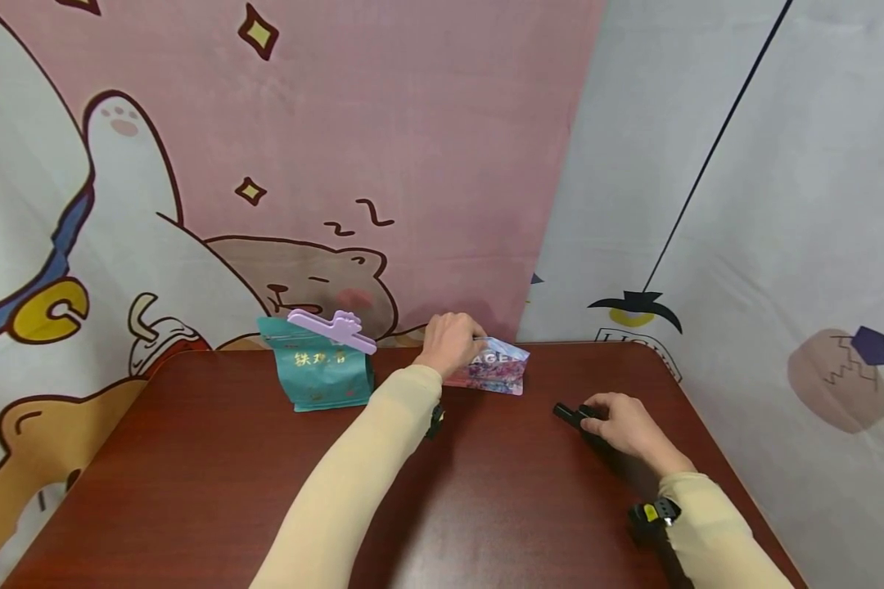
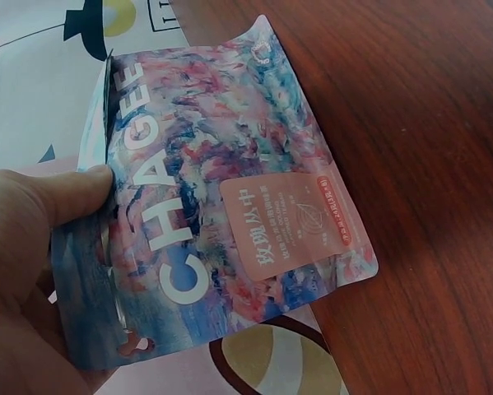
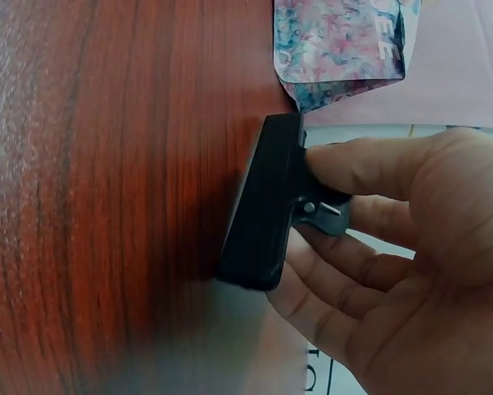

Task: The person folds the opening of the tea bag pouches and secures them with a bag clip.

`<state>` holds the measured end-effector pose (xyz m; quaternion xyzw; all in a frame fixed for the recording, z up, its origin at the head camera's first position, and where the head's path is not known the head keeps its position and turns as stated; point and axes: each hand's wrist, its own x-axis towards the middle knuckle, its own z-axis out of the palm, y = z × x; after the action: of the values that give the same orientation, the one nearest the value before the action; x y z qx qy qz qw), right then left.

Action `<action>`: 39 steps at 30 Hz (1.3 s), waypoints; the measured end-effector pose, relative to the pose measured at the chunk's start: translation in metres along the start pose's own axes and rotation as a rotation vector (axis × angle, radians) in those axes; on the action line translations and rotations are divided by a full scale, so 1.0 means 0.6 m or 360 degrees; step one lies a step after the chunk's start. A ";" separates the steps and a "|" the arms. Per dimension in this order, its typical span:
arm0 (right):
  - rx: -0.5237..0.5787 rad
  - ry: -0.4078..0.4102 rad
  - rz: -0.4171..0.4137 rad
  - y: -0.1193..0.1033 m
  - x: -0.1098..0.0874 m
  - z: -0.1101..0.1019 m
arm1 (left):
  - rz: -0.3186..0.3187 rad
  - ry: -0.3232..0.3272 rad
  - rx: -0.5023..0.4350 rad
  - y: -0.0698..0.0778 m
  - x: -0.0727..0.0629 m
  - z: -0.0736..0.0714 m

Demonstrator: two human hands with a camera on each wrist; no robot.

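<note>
My left hand (image 1: pixel 451 343) pinches the top of a blue and pink CHAGEE pouch (image 1: pixel 495 368) near the back of the table. In the left wrist view the thumb presses the front of the pouch (image 2: pixel 230 140) at its top edge, beside the lettering; the fingers behind it are mostly hidden. Farther right, my right hand (image 1: pixel 624 421) grips a black clip (image 1: pixel 569 415) by its handles, close over the table. The right wrist view shows thumb and fingers on the handles of the clip (image 3: pixel 267 202), its long jaw side facing away from the palm.
A teal pouch (image 1: pixel 324 380) stands at the back left, with a lilac clip (image 1: pixel 335 329) across its top. The brown table (image 1: pixel 516 491) ends at a cartoon-printed cloth (image 1: pixel 471 164) behind it and on the right side.
</note>
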<state>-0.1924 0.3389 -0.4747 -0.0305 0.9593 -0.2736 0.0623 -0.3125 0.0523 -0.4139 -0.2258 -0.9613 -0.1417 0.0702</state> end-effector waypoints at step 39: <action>-0.0055 0.0409 -0.0078 -0.051 0.031 -0.012 | 0.0014 0.0005 -0.0016 -0.004 -0.002 0.000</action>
<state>-0.2110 0.3150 -0.4543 -0.0197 0.9629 -0.2602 -0.0684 -0.3126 0.0500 -0.4148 -0.2301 -0.9594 -0.1468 0.0713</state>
